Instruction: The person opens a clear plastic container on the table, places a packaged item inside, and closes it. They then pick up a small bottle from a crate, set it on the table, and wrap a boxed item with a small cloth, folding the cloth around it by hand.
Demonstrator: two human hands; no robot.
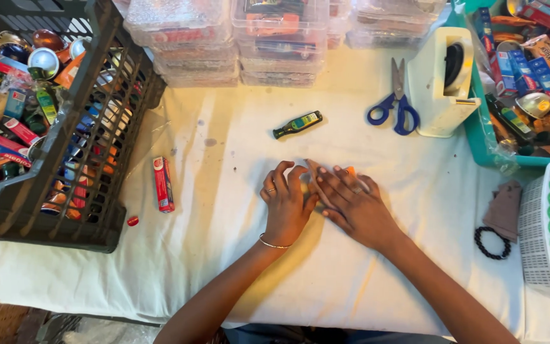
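My left hand (286, 205) and my right hand (350, 202) lie side by side on the white tablecloth (224, 255), fingers pressing down on a small flat clear-wrapped packet (316, 178) with an orange bit showing at its far edge. Most of the packet is hidden under my fingers. A bangle sits on my left wrist. A small dark green bottle (298, 124) lies on its side just beyond my hands. A red rectangular box (163, 183) lies to the left, with a small red cap (133, 221) near it.
A dark plastic crate (106, 159) full of small items stands at left. Stacked clear boxes (237, 44) line the far edge. Blue-handled scissors (396, 102), a white tape dispenser (444, 83), a teal bin (479, 127), a black bead bracelet (491, 243) and a white basket (539, 236) sit at right.
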